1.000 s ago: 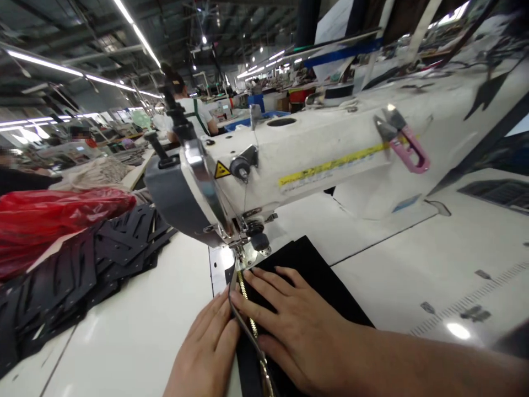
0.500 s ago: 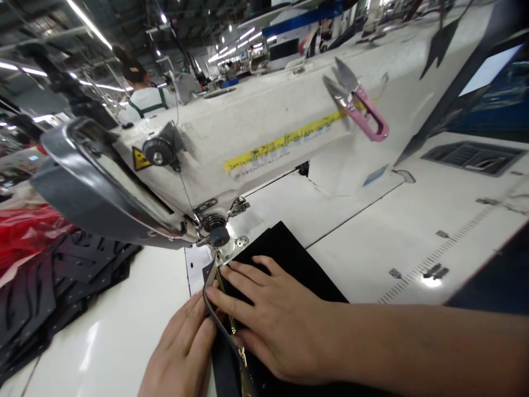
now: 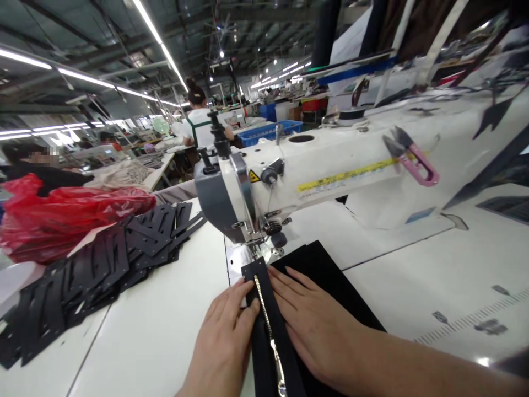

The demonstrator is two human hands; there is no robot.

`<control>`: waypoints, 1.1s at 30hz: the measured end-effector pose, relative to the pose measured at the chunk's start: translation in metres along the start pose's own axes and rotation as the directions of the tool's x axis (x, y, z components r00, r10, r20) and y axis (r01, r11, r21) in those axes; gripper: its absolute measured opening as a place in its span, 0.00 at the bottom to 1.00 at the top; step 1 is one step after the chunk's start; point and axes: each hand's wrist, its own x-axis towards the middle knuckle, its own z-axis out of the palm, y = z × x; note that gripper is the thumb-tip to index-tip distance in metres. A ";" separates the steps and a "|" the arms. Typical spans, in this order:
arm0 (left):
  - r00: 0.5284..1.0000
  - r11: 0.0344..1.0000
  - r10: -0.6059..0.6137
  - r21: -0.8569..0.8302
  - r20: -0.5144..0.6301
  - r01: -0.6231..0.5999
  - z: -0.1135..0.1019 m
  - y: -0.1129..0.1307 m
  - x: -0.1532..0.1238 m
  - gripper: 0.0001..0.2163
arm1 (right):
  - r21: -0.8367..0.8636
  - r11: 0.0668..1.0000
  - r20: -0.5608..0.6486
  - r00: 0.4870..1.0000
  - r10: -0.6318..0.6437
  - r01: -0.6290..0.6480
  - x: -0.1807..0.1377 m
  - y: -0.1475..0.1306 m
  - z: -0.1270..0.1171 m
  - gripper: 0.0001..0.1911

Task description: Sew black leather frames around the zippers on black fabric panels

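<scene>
A black strip with a gold-toothed zipper [image 3: 264,309] lies lengthwise in front of the sewing machine's needle area [image 3: 258,248], its top end by the presser foot. Under and to the right of it spreads a black panel [image 3: 322,275]. My left hand [image 3: 225,336] grips the strip's left edge between thumb and bent fingers. With fingers stretched out flat, my right hand [image 3: 314,320] presses on the panel and the strip's right edge. The metal zipper pull [image 3: 279,366] hangs low on the strip, between the hands.
Several dark cut pieces with slots [image 3: 111,259] are heaped on the left of the table, beside a red plastic bag [image 3: 78,212]. Pink thread snips [image 3: 413,157] rest against the machine arm [image 3: 351,160]. A person in white [image 3: 202,124] is further back.
My view has lifted and swung left, showing more of the room. The strip, earlier folded up along the zipper, now lies flatter with its top end showing. Both hands stay beside it.
</scene>
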 end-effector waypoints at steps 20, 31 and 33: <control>0.999 0.999 0.036 0.027 -0.008 -0.035 0.016 -0.009 0.022 0.17 | -0.151 0.988 0.025 0.999 -0.024 0.027 0.015 0.018 -0.001 0.28; 0.983 1.000 -0.025 -0.003 -0.184 0.024 0.051 -0.016 0.020 0.17 | -0.166 0.981 -0.045 0.993 -0.106 0.097 0.024 0.035 -0.002 0.30; 0.972 0.998 -0.059 -0.013 -0.226 0.058 0.060 -0.014 0.016 0.16 | -0.158 0.982 -0.061 0.992 -0.110 0.099 0.024 0.037 0.000 0.31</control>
